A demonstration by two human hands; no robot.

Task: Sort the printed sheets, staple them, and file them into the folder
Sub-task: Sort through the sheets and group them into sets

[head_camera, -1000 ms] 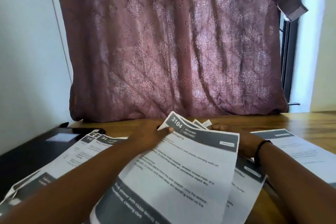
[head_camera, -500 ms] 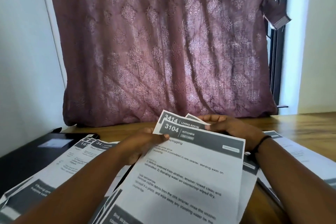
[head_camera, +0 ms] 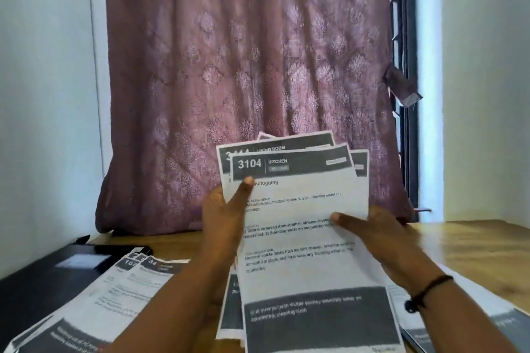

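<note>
- Between the left hand (head_camera: 226, 218) and the right hand (head_camera: 381, 235): a fanned bundle of printed sheets (head_camera: 304, 226), lifted off the wooden surface (head_camera: 487, 249) and tilted toward the camera.
- Left hand: grasping the bundle's left edge, thumb pressed on the front sheet just under its dark header, fingers behind.
- Right hand: pinching the right edge, thumb lying across the print, other fingers hidden behind the paper.
- Likely handling: light, thin, floppy; prone to sliding apart and creasing, so best held near the edges with both hands and tapped square before stapling.
- Left of the left hand, lower down: more sheets (head_camera: 123, 289) spread on the surface, partly over what looks like a dark folder (head_camera: 57, 272).
- Below the right wrist: another sheet (head_camera: 459, 312), cut off at the frame edge.
- Hard to tell: number of sheets in the bundle; rear headers mostly covered, small print blurred.
- No stapler in view.
</note>
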